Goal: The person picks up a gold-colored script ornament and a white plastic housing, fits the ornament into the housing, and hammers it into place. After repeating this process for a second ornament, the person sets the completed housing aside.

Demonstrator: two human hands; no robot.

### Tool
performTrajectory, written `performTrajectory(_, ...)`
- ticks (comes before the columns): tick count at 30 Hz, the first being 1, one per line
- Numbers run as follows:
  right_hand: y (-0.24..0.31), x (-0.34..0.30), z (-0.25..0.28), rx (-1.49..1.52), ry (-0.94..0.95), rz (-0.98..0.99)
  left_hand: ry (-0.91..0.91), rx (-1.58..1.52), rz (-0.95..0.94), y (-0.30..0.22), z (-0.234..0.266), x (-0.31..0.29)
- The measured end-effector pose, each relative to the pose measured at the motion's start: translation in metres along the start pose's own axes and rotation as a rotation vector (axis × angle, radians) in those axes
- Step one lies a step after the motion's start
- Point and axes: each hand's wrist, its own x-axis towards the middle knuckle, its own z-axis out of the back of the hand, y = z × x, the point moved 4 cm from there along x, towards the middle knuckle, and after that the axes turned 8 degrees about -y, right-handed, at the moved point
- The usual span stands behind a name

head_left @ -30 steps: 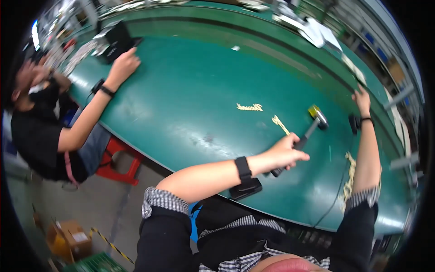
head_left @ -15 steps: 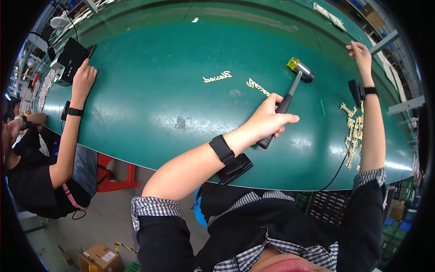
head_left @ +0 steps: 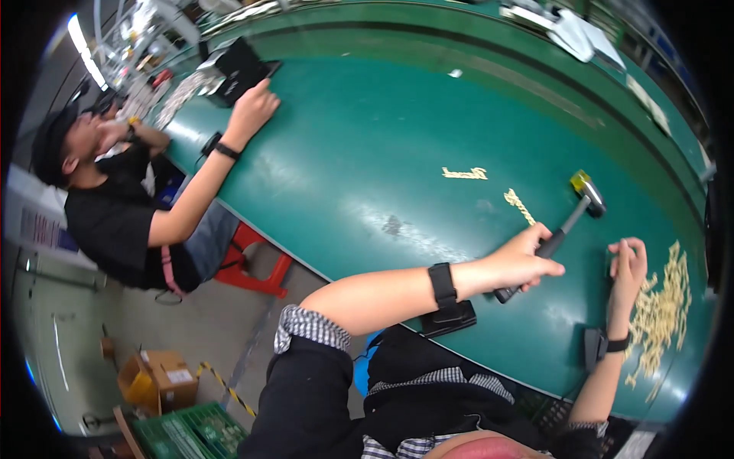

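My left hand is closed around the dark grip of a two-faced mallet, with a yellow face and a dark face on a metal head. The mallet lies slantwise, its head pointing away from me. Just beyond my fingers is a pale cut-out lettering piece, partly covered by the hand. Another lettering piece lies flat farther left. To the right, my right hand is raised with its fingers apart and nothing visible in them. It is beside a heap of similar pale lettering pieces.
A green table spans the view. By my left wrist is a black flat device. A co-worker sits at left, one hand near a black box. A red stool and cardboard box stand on the floor.
The whole view has tilted and shifted. My right hand has come down from the far edge to beside the heap of lettering pieces. My left hand stays on the mallet.
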Motion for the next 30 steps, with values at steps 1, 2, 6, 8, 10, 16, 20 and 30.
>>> performTrajectory(1, -0.004, 0.000, -0.001, 0.027, 0.041, 0.005, 0.027, -0.004, 0.005, 0.000, 0.000, -0.001)
performTrajectory(2, -0.006, 0.001, 0.008, 0.058, 0.013, 0.001, 0.075, -0.014, 0.006, 0.000, -0.005, 0.003)
performTrajectory(6, -0.005, 0.000, 0.002, 0.060, 0.021, 0.001, 0.080, -0.025, 0.021, 0.000, -0.004, 0.000)
performTrajectory(8, -0.005, -0.001, -0.005, 0.032, 0.026, 0.009, 0.053, -0.020, 0.024, -0.001, 0.000, -0.005)
performTrajectory(10, -0.003, -0.004, -0.010, 0.006, 0.040, 0.031, 0.045, -0.004, 0.032, -0.002, 0.000, -0.004)
performTrajectory(16, -0.008, 0.001, -0.005, -0.028, 0.073, 0.047, 0.056, -0.016, 0.024, -0.002, -0.003, -0.001)
performTrajectory(20, -0.012, 0.002, -0.003, -0.016, 0.100, -0.022, 0.057, -0.007, 0.019, -0.001, -0.003, -0.001)
performTrajectory(30, -0.013, -0.001, -0.007, -0.048, 0.106, -0.023, 0.052, 0.000, 0.026, -0.003, -0.003, -0.003)
